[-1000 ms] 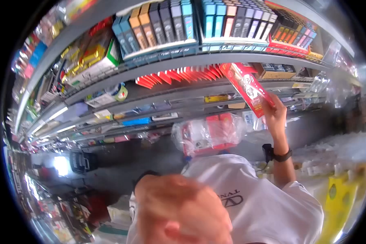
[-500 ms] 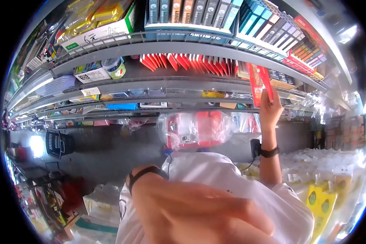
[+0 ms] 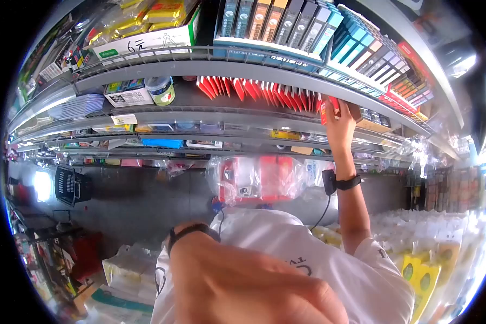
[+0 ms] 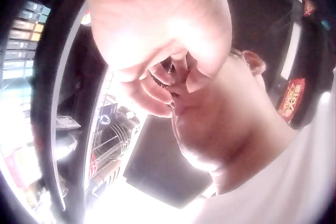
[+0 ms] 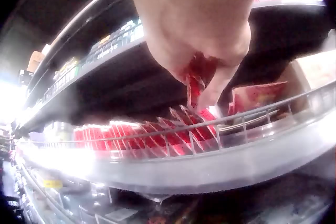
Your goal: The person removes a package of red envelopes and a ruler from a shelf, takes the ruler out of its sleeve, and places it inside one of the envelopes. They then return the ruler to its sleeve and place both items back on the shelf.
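My right hand (image 3: 341, 128) reaches onto the shelf and pinches a red packet (image 3: 324, 112) at the right end of a row of red packets (image 3: 247, 92). In the right wrist view, the thumb and fingers of this hand (image 5: 195, 22) grip the red packet (image 5: 193, 88) just above the wire rail, beside leaning packets (image 5: 125, 137). My left hand (image 3: 248, 281) is raised close to the head camera. Seen in the left wrist view, that hand (image 4: 160, 32) has curled fingers near the mouth and chin, with nothing visible in them.
Upright coloured boxes (image 3: 278, 24) and a carton of yellow packs (image 3: 146, 43) fill the shelf above. A lidded tub (image 3: 160, 90) stands left of the red row. Below are a plastic-wrapped red item (image 3: 259, 178) and a black basket (image 3: 70, 186); white bags (image 3: 437, 232) lie at right.
My right hand has moved toward the shelf, bringing the red packet to the right end of the row. My left hand stays raised near the face, and the head view has shifted.
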Demonstrator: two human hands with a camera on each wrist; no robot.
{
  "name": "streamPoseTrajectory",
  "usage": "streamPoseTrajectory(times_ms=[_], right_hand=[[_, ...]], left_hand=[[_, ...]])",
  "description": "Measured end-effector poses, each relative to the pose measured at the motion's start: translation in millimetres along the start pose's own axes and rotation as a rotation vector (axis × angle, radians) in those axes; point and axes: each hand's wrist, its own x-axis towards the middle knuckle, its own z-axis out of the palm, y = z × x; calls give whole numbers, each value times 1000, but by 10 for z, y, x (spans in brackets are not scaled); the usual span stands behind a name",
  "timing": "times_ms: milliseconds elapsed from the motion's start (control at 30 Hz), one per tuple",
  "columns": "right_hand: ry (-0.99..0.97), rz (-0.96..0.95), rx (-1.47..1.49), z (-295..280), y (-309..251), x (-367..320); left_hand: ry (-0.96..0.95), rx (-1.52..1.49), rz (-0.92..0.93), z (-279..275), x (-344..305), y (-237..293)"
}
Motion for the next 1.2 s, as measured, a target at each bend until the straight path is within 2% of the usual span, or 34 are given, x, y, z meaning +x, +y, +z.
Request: streamPoseTrajectory(times_ms=[200, 267, 300, 367, 400, 500, 567, 633, 667, 800, 900, 967, 1000, 1133, 1200], right_hand=[[-82, -47, 28, 98, 88, 103], [-116, -89, 47, 187, 182, 151], [-155, -95, 61, 187, 159, 121], [-213, -122, 90, 172, 78, 136], [-304, -32, 128, 101, 17, 131], [-242, -119, 206, 138, 231, 86], [-190, -96, 223, 130, 292, 31], [-126, -132, 199, 107, 330, -1], [-119, -196, 187, 128, 366, -3], [-205, -107, 83, 206, 459, 29], [-236, -143, 69, 131, 357, 69], [-213, -157, 80, 263, 456, 39], [-118, -240, 91, 253, 431, 45], [-305, -109, -3, 153, 404, 1], [-320, -180, -8, 147, 404, -72]], left_hand=[[35, 12, 16, 219, -1, -144], [322, 24, 468, 440, 3, -365], [296, -24, 467, 419, -20, -389], [108, -84, 295, 277, -28, -347], [-35, -96, 112, 134, -14, -182], [373, 295, 19, 603, -49, -235], [111, 114, -155, 463, -16, -400], [-21, 35, -263, 466, 0, -609], [-53, 21, -299, 501, -22, -697], [-147, -13, -419, 656, -88, -946], [-211, -13, -483, 785, -165, -1086], [-257, -15, -527, 827, -174, -1147], [-289, -11, -548, 839, -170, -1161], [-410, 28, -641, 814, -125, -1171], [-464, 46, -689, 806, -103, -1178]])
